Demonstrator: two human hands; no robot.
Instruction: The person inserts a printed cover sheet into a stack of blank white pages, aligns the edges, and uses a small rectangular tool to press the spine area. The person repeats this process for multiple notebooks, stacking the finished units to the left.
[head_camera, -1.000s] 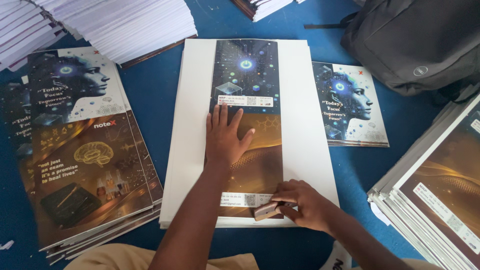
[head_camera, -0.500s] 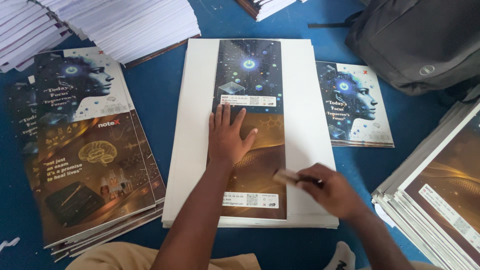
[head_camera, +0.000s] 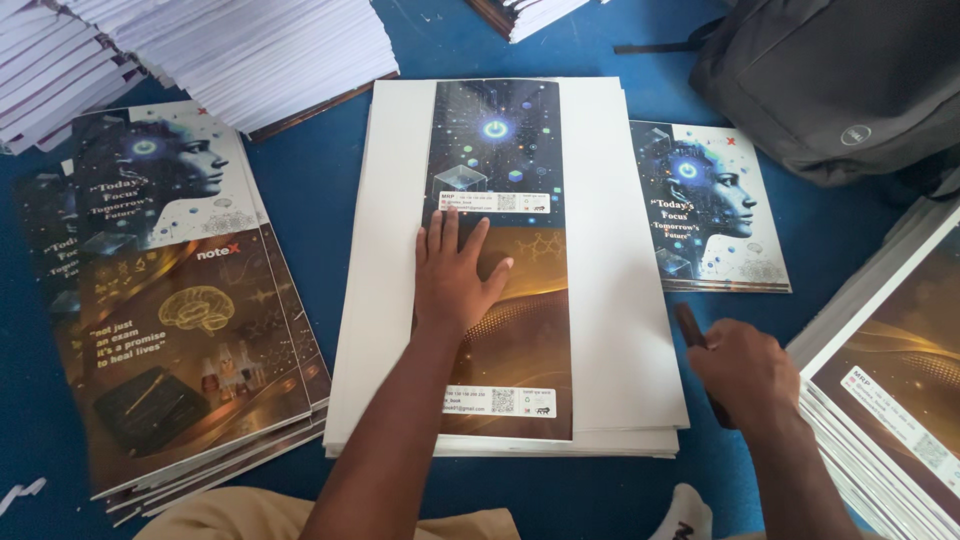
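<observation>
Left hand (head_camera: 455, 275) flat, fingers spread, pressing a tall glossy printed cover strip (head_camera: 500, 250) on a white paper stack (head_camera: 620, 300), right hand (head_camera: 745, 370) curled round a dark slim stick (head_camera: 690, 325) beside the stack, blue floor (head_camera: 320, 190), black backpack (head_camera: 830, 80) beyond.

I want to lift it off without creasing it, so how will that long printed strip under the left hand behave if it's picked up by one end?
The printed strip looks thin and long, so it would probably droop. Its glossy face may slide on the white sheets. The left hand lies flat on it, likely to stop shifting.
</observation>
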